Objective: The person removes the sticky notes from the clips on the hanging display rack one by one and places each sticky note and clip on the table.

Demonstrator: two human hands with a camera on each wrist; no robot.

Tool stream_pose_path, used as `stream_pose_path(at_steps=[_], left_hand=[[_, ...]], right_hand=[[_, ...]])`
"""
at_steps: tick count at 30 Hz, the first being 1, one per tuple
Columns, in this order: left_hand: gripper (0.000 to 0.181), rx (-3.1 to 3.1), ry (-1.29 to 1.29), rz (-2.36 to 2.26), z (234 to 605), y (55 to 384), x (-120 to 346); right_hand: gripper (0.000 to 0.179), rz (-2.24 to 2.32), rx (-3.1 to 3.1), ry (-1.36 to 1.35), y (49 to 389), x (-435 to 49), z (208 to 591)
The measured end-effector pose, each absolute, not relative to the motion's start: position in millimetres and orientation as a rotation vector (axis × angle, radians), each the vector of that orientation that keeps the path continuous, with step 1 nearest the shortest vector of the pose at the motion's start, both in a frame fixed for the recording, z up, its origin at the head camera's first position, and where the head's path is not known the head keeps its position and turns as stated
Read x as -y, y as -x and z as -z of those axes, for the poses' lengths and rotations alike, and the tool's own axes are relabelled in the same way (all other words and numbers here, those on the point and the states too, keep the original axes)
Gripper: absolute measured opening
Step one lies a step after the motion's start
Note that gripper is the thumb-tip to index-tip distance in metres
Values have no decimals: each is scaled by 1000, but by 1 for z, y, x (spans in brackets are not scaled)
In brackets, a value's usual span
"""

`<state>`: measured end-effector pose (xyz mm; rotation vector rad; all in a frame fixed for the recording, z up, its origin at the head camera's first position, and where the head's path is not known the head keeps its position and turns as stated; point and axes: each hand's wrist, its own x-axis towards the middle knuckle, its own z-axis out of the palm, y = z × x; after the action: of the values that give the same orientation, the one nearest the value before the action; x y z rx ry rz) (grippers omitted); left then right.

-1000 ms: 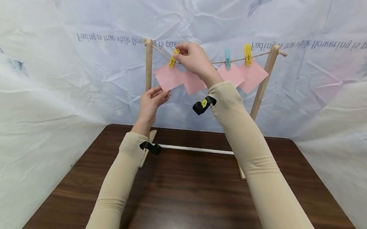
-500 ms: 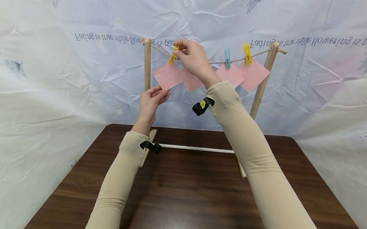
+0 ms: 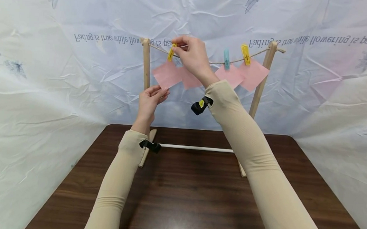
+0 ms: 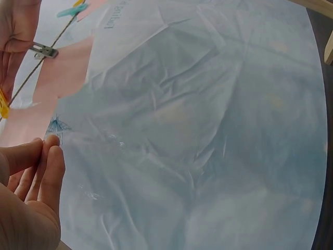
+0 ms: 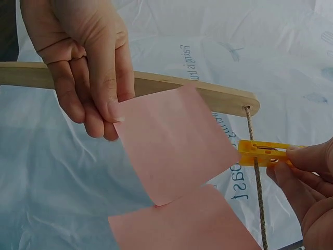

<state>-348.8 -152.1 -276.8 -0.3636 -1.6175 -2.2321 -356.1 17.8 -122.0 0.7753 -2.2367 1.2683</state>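
Note:
My left hand [image 3: 149,102] pinches the lower corner of a square pink paper [image 5: 171,140] between thumb and fingers. At the paper's opposite corner, a yellow clothespin [image 5: 263,152] sits across the twine [image 5: 259,200]. Thumb and fingers of my right hand [image 3: 195,56] pinch the handle end of that clothespin. A second pink paper [image 5: 190,224] hangs right beside the first, under a grey metallic clip [image 4: 44,50]; my right hand covers that clip in the head view. Farther right hang two more pink papers, one under a blue clothespin [image 3: 226,59], the other under a yellow clothespin [image 3: 245,54].
The twine runs between a left wooden post [image 3: 146,66] and a right wooden post [image 3: 261,80]. A white rod [image 3: 194,148] joins their feet low over the dark wooden table [image 3: 185,194]. A printed pale sheet [image 3: 117,66] encloses the back and sides.
My right hand and the yellow clothespin have risen slightly, and the twine near them sits a little higher. My left hand keeps its pinch on the paper's corner. The head view shifts slightly.

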Motion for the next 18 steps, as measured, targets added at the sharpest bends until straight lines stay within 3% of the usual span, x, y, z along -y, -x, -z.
stream_pose_path(at_steps=[8, 18], left_hand=[[13, 1606, 358, 2256, 275, 347, 153], [24, 1641, 374, 2216, 276, 344, 156]], right_hand=[[21, -1386, 2111, -782, 353, -17, 120], [21, -1461, 1979, -828, 342, -18, 113]])
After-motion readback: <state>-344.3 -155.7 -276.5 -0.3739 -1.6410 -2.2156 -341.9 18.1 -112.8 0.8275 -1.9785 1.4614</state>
